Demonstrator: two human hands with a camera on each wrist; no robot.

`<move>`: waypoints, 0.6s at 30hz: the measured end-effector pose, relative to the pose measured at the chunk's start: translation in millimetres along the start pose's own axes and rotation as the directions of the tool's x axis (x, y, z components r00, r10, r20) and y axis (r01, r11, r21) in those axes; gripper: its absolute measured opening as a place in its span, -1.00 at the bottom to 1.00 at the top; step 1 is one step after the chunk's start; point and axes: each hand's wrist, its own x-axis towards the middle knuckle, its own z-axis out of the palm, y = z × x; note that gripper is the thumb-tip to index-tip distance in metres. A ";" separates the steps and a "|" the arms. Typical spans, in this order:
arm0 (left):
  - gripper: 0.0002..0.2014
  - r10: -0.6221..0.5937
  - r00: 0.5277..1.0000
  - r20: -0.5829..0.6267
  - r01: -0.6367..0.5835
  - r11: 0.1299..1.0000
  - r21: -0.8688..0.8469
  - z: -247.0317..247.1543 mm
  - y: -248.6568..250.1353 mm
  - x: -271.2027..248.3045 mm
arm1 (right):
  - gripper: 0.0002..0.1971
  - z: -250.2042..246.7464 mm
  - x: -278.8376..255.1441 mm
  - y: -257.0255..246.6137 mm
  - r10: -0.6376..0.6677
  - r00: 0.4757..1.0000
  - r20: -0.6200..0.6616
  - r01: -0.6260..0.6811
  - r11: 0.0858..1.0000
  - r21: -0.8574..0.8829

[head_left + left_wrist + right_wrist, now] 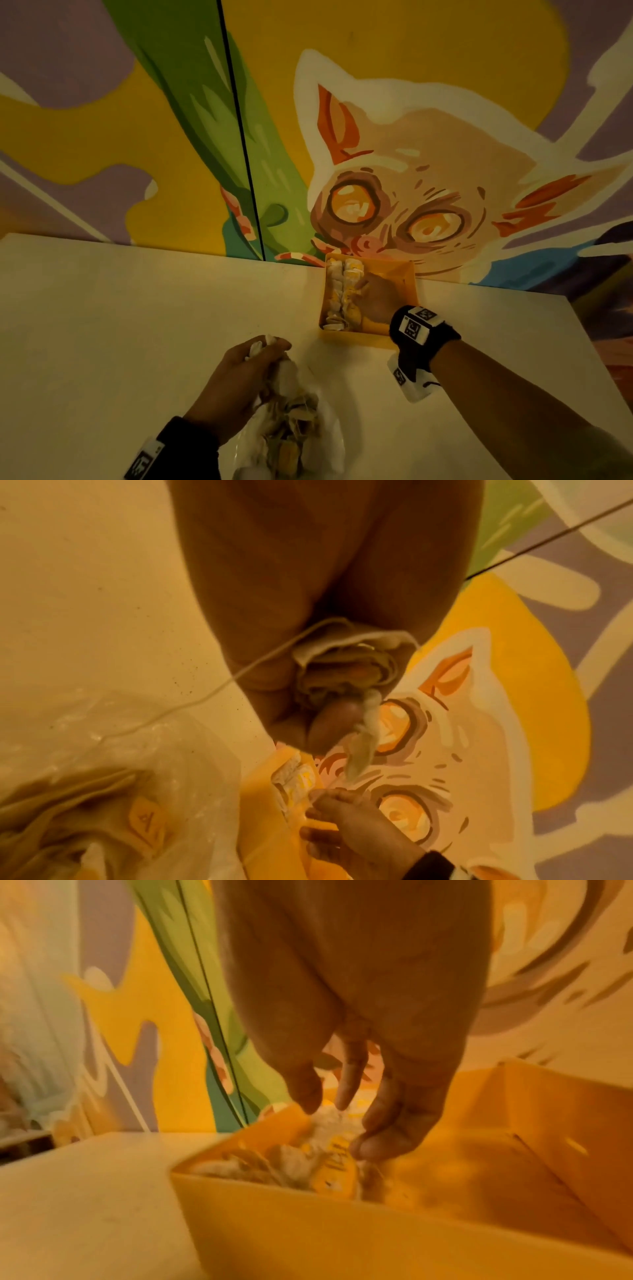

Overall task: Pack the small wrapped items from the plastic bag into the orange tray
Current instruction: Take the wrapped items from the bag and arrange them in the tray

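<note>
The orange tray (356,337) (308,1218) (263,791) stands at the table's far edge against the wall. Several small white-and-yellow wrapped items (342,291) (308,1164) fill its left side. My right hand (370,294) (329,1102) (342,821) is inside the tray, fingers straight and relaxed, its fingertips (346,1093) touching the top of the wrapped items. My left hand (260,356) (339,696) hangs over the clear plastic bag (294,435) (103,791) and grips a clump of wrapped items (346,666). A twisted wrapper end dangles from the fist. The bag holds several more.
The white table (137,325) stretches bare to the left of the bag and the tray. A painted mural wall (411,154) rises right behind the tray. The table's right edge (582,363) runs diagonally near my right forearm.
</note>
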 end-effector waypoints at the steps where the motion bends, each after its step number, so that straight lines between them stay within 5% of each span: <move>1: -0.78 -0.022 1.000 -0.004 0.022 0.999 -0.045 -0.9 1.2 -2.3 | -0.79 -2.9 -11.6 -8.4 -0.033 0.998 -0.059 0.037 0.996 0.079; 4: -0.79 -0.055 0.998 -0.006 0.053 0.986 -0.157 -3.7 0.5 -6.6 | -0.94 -5.8 -55.2 -36.6 -0.169 0.980 -0.107 0.196 0.918 0.344; 7: -0.80 -0.069 0.997 -0.027 0.061 0.974 -0.218 -5.6 -3.0 -9.8 | -0.96 -2.4 -104.3 -59.4 -0.321 0.946 0.035 0.232 0.753 0.615; 14: -0.83 -0.012 1.000 0.018 0.015 0.977 -0.211 -3.3 -3.1 -27.3 | -0.71 24.6 -165.1 -67.1 -0.378 0.911 0.165 0.172 0.711 0.682; 18: -0.86 0.054 0.998 -0.015 -0.055 0.991 -0.119 -6.6 -3.3 -37.0 | -0.86 25.9 -180.0 -63.1 -0.352 0.936 0.019 0.249 0.698 0.671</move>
